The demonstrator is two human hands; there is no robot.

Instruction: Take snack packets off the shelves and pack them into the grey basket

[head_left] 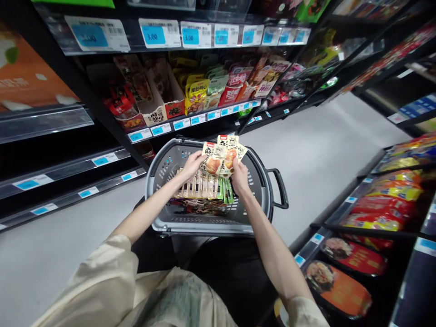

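Both my hands hold a fanned bunch of yellow snack packets (223,154) above a grey shopping basket (160,222). My left hand (193,165) grips the bunch from its left side, fingers curled round it. My right hand (240,176) pinches the lower right of the same bunch. Inside the basket, under my hands, stands a row of more beige and green packets (204,187), upright side by side, on top of a dark printed pack.
The basket sits on the grey floor of a shop aisle, its black handle (279,188) folded to the right. Black shelves with blue price tags (153,35) stand ahead, holding boxed snacks (197,95). On the right, lower shelves carry orange and red packs (354,256).
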